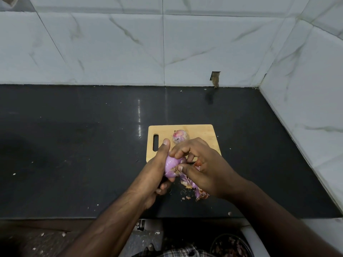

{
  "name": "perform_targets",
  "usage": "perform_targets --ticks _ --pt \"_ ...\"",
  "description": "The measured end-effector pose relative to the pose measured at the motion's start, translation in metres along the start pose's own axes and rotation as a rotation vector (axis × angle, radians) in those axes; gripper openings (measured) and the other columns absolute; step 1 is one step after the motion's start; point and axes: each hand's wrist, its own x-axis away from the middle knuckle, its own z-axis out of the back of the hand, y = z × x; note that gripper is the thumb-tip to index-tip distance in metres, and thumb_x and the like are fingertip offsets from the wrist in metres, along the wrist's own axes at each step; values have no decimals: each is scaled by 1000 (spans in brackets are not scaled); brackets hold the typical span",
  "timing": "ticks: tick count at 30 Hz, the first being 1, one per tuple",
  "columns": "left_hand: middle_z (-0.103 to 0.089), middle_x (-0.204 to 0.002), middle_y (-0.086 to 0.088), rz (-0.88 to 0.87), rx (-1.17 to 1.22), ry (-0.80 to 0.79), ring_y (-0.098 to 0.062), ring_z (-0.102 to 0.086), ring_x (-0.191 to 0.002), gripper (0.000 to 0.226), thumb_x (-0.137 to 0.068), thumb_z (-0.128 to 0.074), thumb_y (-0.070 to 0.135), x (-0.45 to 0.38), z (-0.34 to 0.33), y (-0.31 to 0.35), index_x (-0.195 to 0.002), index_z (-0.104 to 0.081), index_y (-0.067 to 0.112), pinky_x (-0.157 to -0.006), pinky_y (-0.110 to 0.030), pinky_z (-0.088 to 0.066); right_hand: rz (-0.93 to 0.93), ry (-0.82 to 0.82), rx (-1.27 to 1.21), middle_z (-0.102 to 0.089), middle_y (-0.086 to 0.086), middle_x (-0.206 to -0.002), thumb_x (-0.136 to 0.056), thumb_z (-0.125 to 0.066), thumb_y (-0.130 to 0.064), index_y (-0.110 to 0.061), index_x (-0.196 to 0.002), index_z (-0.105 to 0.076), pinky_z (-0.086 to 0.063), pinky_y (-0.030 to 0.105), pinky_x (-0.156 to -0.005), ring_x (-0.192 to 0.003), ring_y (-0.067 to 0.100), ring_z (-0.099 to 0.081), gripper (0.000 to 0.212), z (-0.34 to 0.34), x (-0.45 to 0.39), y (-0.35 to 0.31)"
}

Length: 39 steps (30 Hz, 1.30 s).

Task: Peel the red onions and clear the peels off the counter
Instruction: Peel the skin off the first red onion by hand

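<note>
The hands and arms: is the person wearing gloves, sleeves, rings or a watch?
No gloves. The left hand and right hand are both bare, and so are the forearms right down to the bottom of the picture, with no sleeves showing. No rings, watch or bracelet can be seen on the fingers or wrists. The fingernails look short and plain.

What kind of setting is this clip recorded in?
Most likely a home kitchen: a dark stone counter against a marble-look tiled wall, with a wooden cutting board where red onions are being peeled.
</note>
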Motion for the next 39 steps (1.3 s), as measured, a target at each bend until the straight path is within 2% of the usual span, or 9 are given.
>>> perform_targets --ticks 7,12,18,24,28,33,34,37,39 --pt "-45 -60 -5 30 -23 55 -12 -28 -44 74 -84 -34 84 -2 0 1 -80 -59 15 -45 -21 -15 -43 -27 -4 -57 -13 -92 -82 -72 -3 -31 -93 -55 -41 11 -70 -89 7 -56 34 3 -2 1" --pt "-46 -59 -2 43 -28 41 -11 -29 -44 92 -84 -35 84 -4 1 1 -99 -61 -3 -42 -21 -18 5 -14 14 -59 -8 -100 -82 -72 -4 -30 -97 -54 -50 30 -73 -92 12 -55 34 2 -3 2" --pt "-47 -59 -2 72 1 45 -11 -28 -44 67 -87 -38 79 -3 -1 -2 -77 -61 16 -44 -21 -15 27 24 70 -60 -11 -91 -84 -71 -7 -21 -92 -62 -49 30 -73 -88 11 -57 18 4 -4 4" --pt "-44 -60 -10 101 70 94 -13 -29 -42 69 -85 -44 79 -6 5 -3 -70 -58 12 -43 -23 -16 46 -18 131 -53 -18 -89 -85 -63 4 -23 -91 -59 -43 17 -71 -88 5 -51 28 5 2 11" --pt "-46 -58 -9 123 141 119 -14 -28 -40 69 -85 -45 77 -7 6 -3 -63 -58 13 -46 -23 -13 17 -7 98 -56 -22 -88 -86 -65 1 -28 -90 -58 -44 15 -71 -87 2 -54 30 8 4 11" --pt "-49 -58 -10 124 169 133 -15 -29 -40 70 -86 -45 76 -8 6 -2 -60 -58 13 -47 -23 -14 -124 130 -116 -68 -11 -92 -84 -70 0 -23 -91 -63 -58 46 -72 -89 12 -69 25 9 8 11" --pt "-49 -58 -10 126 167 131 -15 -30 -41 70 -86 -45 76 -8 6 -2 -60 -58 13 -46 -23 -15 -116 140 -110 -69 -11 -93 -83 -70 0 -25 -90 -63 -58 43 -72 -90 11 -70 27 9 7 11" --pt "-49 -58 -10 127 139 117 -15 -30 -41 71 -88 -43 76 -8 5 -2 -70 -59 9 -46 -24 -15 -48 91 -22 -69 -13 -104 -83 -73 -3 -35 -101 -62 -56 24 -73 -93 6 -66 38 7 5 9" --pt "-48 -59 -10 117 124 109 -15 -31 -41 70 -89 -42 75 -8 3 -2 -79 -59 8 -46 -25 -15 2 62 28 -66 -14 -109 -82 -75 -5 -30 -109 -65 -53 18 -77 -97 3 -62 39 4 4 12"
